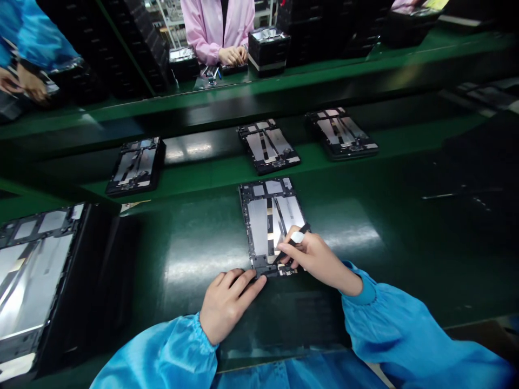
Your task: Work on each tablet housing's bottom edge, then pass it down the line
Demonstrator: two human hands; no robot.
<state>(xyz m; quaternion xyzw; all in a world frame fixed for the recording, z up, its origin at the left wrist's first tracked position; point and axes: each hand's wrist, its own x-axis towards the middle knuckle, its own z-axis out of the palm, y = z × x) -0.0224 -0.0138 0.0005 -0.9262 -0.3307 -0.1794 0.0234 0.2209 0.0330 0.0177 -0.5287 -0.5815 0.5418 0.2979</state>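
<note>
On the green desk, lying flat: open tablet. Left hand pressing its near corner, fingers flat, grasping nothing. Right hand clenching a black tool against the lower edge. Beyond, 3 more tablets resting on the belt; stacked trays crowding the left side.

tool tip: hidden under right hand | stacked tray: cut off left
</note>
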